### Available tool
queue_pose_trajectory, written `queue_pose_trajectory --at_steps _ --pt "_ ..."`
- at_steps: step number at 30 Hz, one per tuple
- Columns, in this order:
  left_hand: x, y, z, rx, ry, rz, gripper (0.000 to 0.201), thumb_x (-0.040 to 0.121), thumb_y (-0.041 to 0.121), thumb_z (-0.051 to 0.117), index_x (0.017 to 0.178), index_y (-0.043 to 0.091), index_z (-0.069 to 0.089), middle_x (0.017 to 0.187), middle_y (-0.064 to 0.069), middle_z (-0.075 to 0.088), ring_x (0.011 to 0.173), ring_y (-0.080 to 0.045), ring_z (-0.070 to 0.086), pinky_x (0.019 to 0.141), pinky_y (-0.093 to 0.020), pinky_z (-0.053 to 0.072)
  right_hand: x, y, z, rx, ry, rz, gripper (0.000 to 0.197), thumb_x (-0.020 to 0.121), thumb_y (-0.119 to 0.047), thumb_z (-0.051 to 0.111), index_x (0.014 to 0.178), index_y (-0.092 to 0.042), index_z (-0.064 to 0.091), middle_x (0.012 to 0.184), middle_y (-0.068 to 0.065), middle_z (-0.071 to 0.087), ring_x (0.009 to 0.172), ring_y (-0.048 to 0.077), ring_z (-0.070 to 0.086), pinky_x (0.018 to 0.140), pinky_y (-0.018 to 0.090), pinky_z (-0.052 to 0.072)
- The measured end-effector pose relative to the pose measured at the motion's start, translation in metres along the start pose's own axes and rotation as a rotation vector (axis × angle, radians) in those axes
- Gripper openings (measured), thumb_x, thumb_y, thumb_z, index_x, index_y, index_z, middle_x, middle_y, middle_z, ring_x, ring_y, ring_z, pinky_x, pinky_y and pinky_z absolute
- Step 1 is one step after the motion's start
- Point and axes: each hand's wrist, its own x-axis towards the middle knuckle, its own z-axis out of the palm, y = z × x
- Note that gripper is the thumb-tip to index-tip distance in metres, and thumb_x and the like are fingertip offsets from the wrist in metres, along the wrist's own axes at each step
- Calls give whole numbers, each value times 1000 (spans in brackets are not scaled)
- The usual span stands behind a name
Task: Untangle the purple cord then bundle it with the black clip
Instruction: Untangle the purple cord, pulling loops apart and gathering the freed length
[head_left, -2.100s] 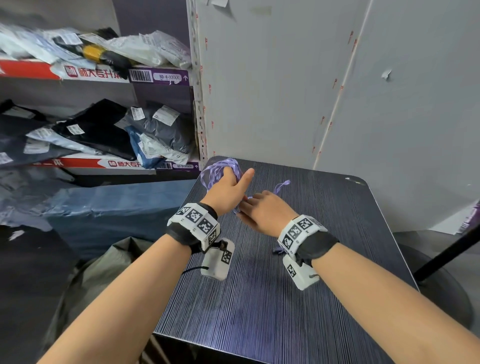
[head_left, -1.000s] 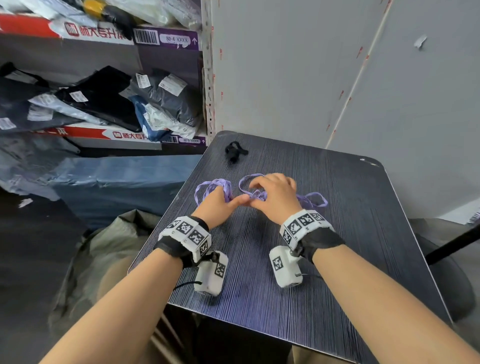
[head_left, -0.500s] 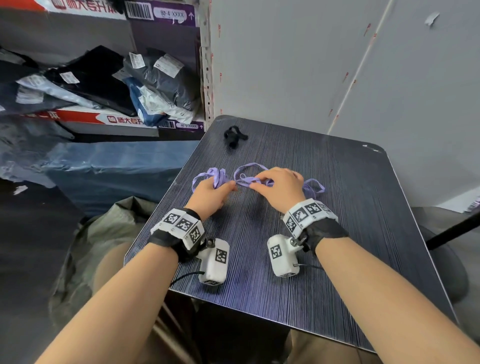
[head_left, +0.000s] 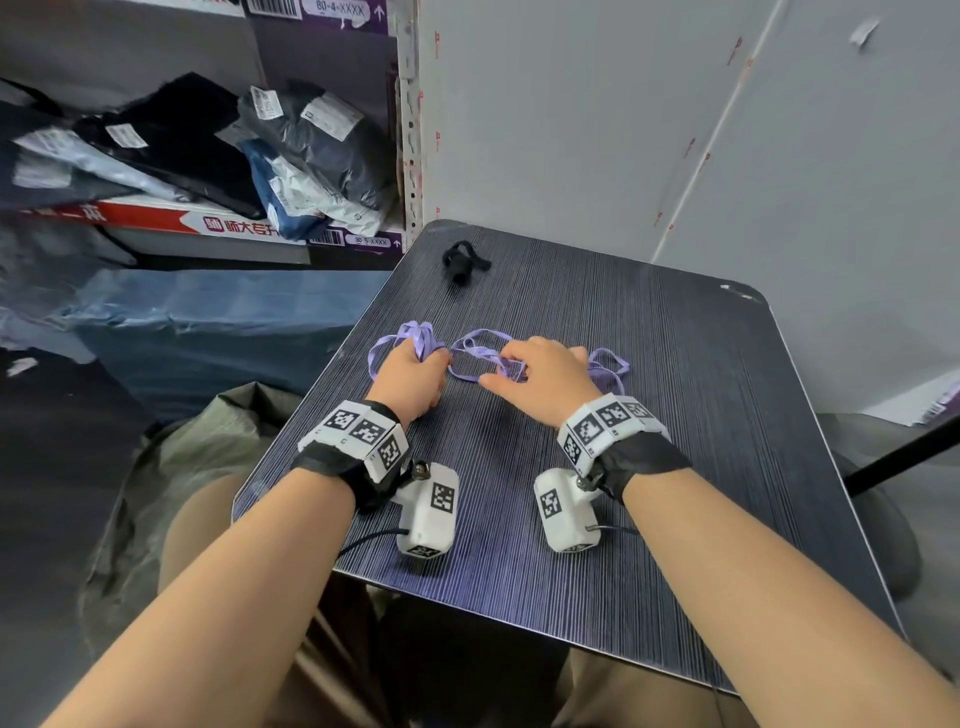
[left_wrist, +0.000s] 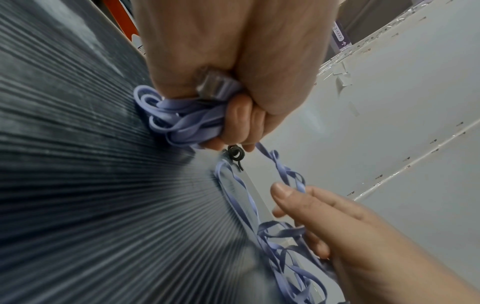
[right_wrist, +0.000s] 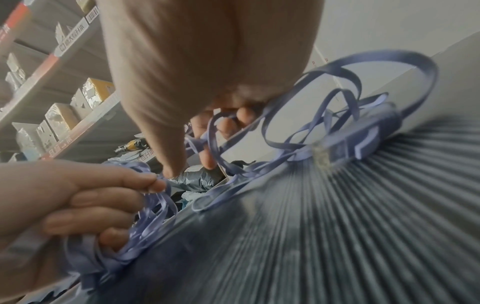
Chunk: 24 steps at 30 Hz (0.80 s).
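Your left hand (head_left: 413, 376) grips a bunch of the flat, limp purple cord (head_left: 475, 353) on the table (head_left: 675, 441) while your right hand (head_left: 545, 384) pinches a loose loop; expect slippery, light strands, so hold near crossings, with the black clip (head_left: 462, 262) lying well apart.

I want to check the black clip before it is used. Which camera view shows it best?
The head view: the black clip lies whole and untouched at the table's far edge. The left wrist view shows it small beyond the left hand. In the right wrist view I cannot pick it out.
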Motion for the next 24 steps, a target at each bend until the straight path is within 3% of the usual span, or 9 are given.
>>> queue_pose_trajectory --at_steps 2,4,8,10,13,17,19,21,24 --pt "0 0 1 18 18 3 29 92 13 48 64 17 42 53 0 39 46 -14 35 51 -26 33 -3 1 0 -75 23 14 39 81 -66 49 81 -28 60 93 -4 54 96 19 47 89 39 26" --pt "1 -1 1 13 27 -3 23 91 13 48 69 13 45 55 -1 40 48 -16 36 53 -27 33 -4 0 -1 -168 50 52 50 81 -70 43 58 -25 47 83 -3 50 88 18 41 87 39 25" --pt "2 1 -1 -26 19 -26 13 93 11 46 81 9 50 54 -1 39 42 -13 35 47 -23 34 -1 3 -8 -258 42 74 60 92 -61 29 49 -21 38 60 -4 45 81 21 44 85 40 26" --pt "3 1 -2 -65 20 -39 15 95 10 44 80 9 49 50 1 39 35 -7 35 42 -20 34 -2 10 -9 -223 -9 79 55 96 -53 26 55 -21 42 60 -4 49 84 23 47 89 40 24" --pt "5 -2 -5 -115 25 -76 21 96 11 42 77 10 51 35 10 38 29 -3 33 38 -18 35 -5 19 -12 -132 -70 120 53 97 -53 25 77 -18 59 76 -2 61 88 21 52 100 43 22" --pt "4 -2 -6 -148 18 -85 22 95 10 42 75 11 50 37 10 37 28 -4 31 36 -15 32 -11 25 -23 -84 -44 137 44 100 -45 25 85 -20 59 70 -6 54 82 19 57 109 45 20" --pt "6 -3 -4 -145 30 -91 21 95 10 43 75 11 49 44 5 38 28 -4 32 34 -15 32 -13 28 -31 -228 -102 116 26 101 -35 29 95 -31 55 91 -3 59 105 25 55 112 52 17" --pt "4 -2 -4 -131 37 -90 20 94 9 44 75 12 47 47 4 37 28 -3 32 34 -15 32 -15 29 -39 -345 -187 160 26 102 -30 33 119 -32 52 124 3 55 128 31 39 112 56 14" --pt "5 -1 -3 -116 42 -91 17 94 9 44 77 11 45 52 1 36 28 -3 32 34 -14 31 -9 34 -41 -482 -273 241 37 99 -43 33 128 -27 50 139 11 42 135 36 26 111 61 12"
